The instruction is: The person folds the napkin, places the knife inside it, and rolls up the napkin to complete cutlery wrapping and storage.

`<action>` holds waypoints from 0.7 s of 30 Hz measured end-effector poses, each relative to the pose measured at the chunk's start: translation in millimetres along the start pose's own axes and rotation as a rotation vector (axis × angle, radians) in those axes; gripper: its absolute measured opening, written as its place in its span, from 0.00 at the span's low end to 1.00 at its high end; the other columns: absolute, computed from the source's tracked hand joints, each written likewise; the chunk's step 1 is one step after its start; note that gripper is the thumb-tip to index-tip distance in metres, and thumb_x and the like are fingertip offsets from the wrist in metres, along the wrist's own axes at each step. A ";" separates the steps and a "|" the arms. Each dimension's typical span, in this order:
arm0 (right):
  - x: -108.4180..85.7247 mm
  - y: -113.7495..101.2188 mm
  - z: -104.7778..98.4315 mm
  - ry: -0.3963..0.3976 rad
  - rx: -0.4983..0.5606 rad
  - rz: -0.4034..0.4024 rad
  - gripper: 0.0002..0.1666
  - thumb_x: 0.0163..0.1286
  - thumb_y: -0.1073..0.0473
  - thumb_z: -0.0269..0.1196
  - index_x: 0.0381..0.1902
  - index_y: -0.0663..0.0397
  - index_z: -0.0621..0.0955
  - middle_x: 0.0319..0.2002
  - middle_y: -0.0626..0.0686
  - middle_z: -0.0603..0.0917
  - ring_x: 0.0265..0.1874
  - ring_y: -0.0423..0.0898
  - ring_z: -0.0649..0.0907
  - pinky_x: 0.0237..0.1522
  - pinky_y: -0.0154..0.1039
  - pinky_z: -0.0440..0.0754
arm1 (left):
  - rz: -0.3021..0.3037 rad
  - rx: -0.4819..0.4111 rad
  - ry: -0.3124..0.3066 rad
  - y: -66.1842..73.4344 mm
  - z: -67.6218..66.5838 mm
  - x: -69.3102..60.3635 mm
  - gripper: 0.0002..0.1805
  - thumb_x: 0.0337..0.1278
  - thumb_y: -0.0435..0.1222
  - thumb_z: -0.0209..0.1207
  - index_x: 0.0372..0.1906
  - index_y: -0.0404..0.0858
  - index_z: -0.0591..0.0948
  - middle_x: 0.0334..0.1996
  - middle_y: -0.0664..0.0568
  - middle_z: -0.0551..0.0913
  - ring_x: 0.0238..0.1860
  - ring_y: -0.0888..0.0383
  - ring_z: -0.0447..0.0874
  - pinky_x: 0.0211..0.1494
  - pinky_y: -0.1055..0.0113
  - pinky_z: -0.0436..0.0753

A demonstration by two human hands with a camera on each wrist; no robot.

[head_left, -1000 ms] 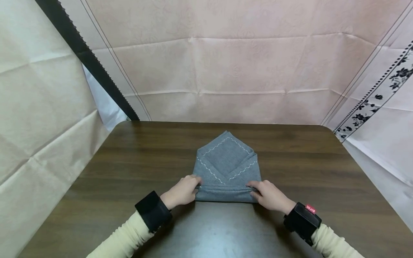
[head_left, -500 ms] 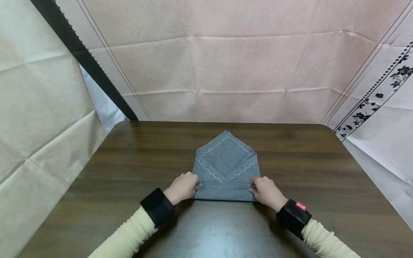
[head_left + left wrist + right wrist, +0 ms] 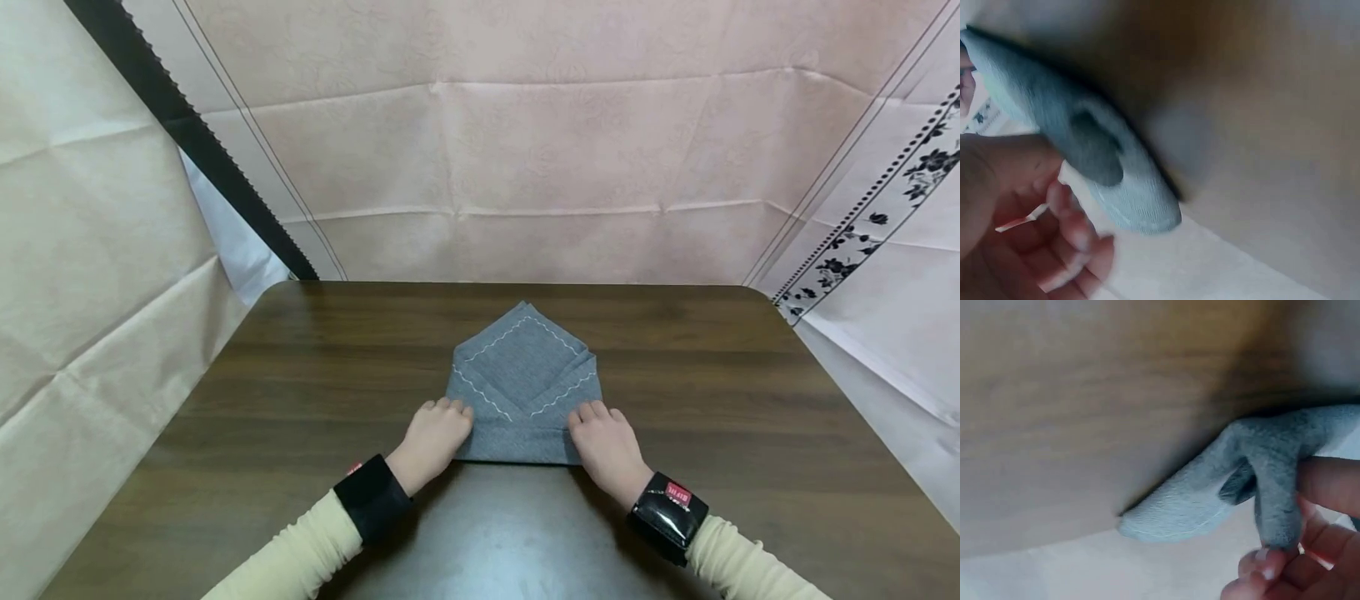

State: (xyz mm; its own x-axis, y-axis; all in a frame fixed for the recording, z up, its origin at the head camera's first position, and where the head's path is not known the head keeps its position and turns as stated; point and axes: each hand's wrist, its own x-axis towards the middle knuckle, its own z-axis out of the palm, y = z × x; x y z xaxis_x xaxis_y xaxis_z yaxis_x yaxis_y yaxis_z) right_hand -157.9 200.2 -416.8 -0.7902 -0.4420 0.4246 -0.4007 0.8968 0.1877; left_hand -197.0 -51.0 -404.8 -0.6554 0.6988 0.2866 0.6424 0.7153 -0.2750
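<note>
A blue-grey cloth (image 3: 517,367) lies folded like an envelope on the table, its pointed end away from me. White wavy stitching runs along its flaps. My left hand (image 3: 437,437) grips the near left corner; in the left wrist view the thumb meets a bulging fold of the cloth (image 3: 1141,194), while the other fingers curl below. At the near right corner, my right hand (image 3: 607,446) holds the cloth too. The right wrist view shows its thumb and fingertips pinching a hanging fold of the cloth (image 3: 1275,487). In the head view the thumbs are hidden.
The brown wooden table (image 3: 337,358) extends around the cloth on all sides. Behind it hangs a creased pale pink sheet (image 3: 555,150), with a cream sheet (image 3: 97,292) at the left. Black bands (image 3: 390,492) circle both wrists.
The raised fold along the cloth's near edge has flattened. Both hands have shifted slightly inward, their backs now turned up more, with fingers over the near corners.
</note>
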 end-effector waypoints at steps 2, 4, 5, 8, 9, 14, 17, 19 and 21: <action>0.6 -1.8 1.2 0.019 -0.054 -0.049 0.09 0.46 0.74 0.61 0.18 0.57 0.74 0.20 0.51 0.72 0.25 0.48 0.70 0.24 0.38 0.63 | 0.057 -0.015 0.022 2.8 -1.5 -3.2 0.08 0.42 0.24 0.61 0.23 0.39 0.76 0.19 0.51 0.74 0.21 0.57 0.73 0.19 0.70 0.69; 1.5 -1.8 1.7 0.035 -0.094 -0.083 0.09 0.47 0.72 0.60 0.16 0.55 0.73 0.18 0.50 0.71 0.25 0.48 0.68 0.26 0.39 0.62 | 0.094 -0.053 0.002 5.9 -4.9 -7.3 0.07 0.42 0.25 0.61 0.25 0.39 0.77 0.19 0.51 0.74 0.20 0.57 0.73 0.18 0.70 0.70; 1.7 -1.0 1.8 0.046 -0.108 -0.099 0.10 0.48 0.72 0.58 0.14 0.55 0.73 0.18 0.50 0.70 0.26 0.48 0.68 0.27 0.40 0.62 | 0.108 -0.063 -0.016 7.5 -6.8 -9.7 0.06 0.43 0.26 0.60 0.27 0.39 0.78 0.20 0.51 0.74 0.20 0.57 0.72 0.18 0.70 0.71; 1.2 4.4 1.8 0.073 -0.143 -0.163 0.12 0.51 0.71 0.53 0.12 0.54 0.73 0.18 0.50 0.68 0.27 0.48 0.66 0.28 0.40 0.61 | 0.147 -0.040 -0.043 11.8 -11.3 -16.9 0.05 0.47 0.30 0.60 0.32 0.38 0.80 0.22 0.50 0.75 0.22 0.56 0.73 0.22 0.70 0.74; 0.3 7.0 1.3 0.077 -0.150 -0.192 0.12 0.51 0.71 0.54 0.12 0.54 0.74 0.18 0.50 0.68 0.26 0.48 0.66 0.27 0.40 0.61 | 0.166 -0.005 -0.040 13.0 -11.8 -19.0 0.06 0.48 0.32 0.60 0.35 0.38 0.81 0.24 0.50 0.77 0.24 0.56 0.74 0.25 0.70 0.75; -9.5 23.3 -0.5 0.065 -0.156 -0.315 0.10 0.46 0.71 0.60 0.11 0.55 0.77 0.18 0.50 0.71 0.25 0.47 0.68 0.29 0.39 0.64 | 0.225 0.146 -0.062 16.1 -14.8 -23.9 0.14 0.50 0.36 0.61 0.45 0.38 0.81 0.34 0.48 0.81 0.38 0.52 0.77 0.45 0.65 0.76; -14.9 30.4 -1.9 0.045 -0.135 -0.350 0.07 0.44 0.73 0.63 0.15 0.57 0.80 0.19 0.50 0.75 0.25 0.47 0.71 0.31 0.39 0.68 | 0.235 0.120 -0.118 14.5 -14.9 -21.1 0.16 0.49 0.36 0.63 0.46 0.39 0.80 0.35 0.47 0.81 0.40 0.51 0.78 0.46 0.63 0.76; -17.1 32.5 -3.4 0.025 -0.121 -0.361 0.06 0.43 0.73 0.65 0.20 0.59 0.82 0.20 0.50 0.77 0.25 0.47 0.74 0.32 0.38 0.70 | 0.243 0.073 -0.148 12.1 -12.9 -18.7 0.17 0.47 0.35 0.64 0.46 0.38 0.80 0.34 0.46 0.81 0.38 0.51 0.80 0.43 0.63 0.78; -18.6 32.4 -5.3 0.003 -0.103 -0.366 0.06 0.43 0.73 0.66 0.22 0.61 0.83 0.22 0.51 0.78 0.26 0.46 0.75 0.32 0.38 0.71 | 0.254 0.038 -0.174 9.3 -11.9 -16.5 0.18 0.46 0.34 0.64 0.46 0.37 0.80 0.32 0.47 0.81 0.35 0.52 0.80 0.39 0.64 0.78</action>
State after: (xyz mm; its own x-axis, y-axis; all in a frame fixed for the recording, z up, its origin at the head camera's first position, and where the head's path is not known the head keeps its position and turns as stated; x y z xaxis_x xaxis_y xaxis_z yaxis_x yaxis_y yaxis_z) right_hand -153.7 237.6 -414.0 -0.6018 -0.7339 0.3150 -0.6076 0.6767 0.4158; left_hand -175.5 -55.9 -401.1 -0.5363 0.8429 0.0434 0.7811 0.5151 -0.3528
